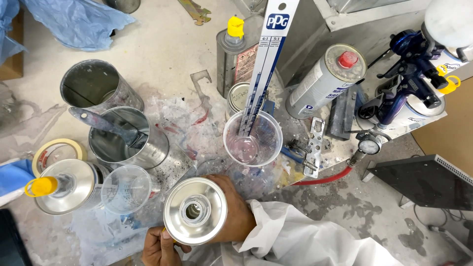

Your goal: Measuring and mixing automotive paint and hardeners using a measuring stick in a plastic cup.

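Nearest to me, my left hand (160,248) was pinched shut on something small and yellow at the lower rim of the round metal can (195,211); it looked like the can's cap, though most of it was hidden. My right hand (235,209) wrapped the can's far right side, its grip closed around the body, white sleeve (295,241) trailing off to the right. The can stood upright under my head, open neck facing straight up, so its long axis ran toward the camera.

Just beyond it, slightly right, stood the clear mixing cup (253,138) on the paint-spattered tabletop (162,49), a white and blue mixing stick (266,64) leaning in it toward the far side. The cup lay directly past the can from my right hand, which was the nearer hand to it.

Left of the can sat an empty clear cup (129,188) and a capped can with a yellow lid (61,186), with a roll of masking tape (56,150) behind. Farther left were two open tins, one holding a stirring paddle (106,125). On the far right lay a tilted red-capped can (327,79) and a blue spray gun (409,79).
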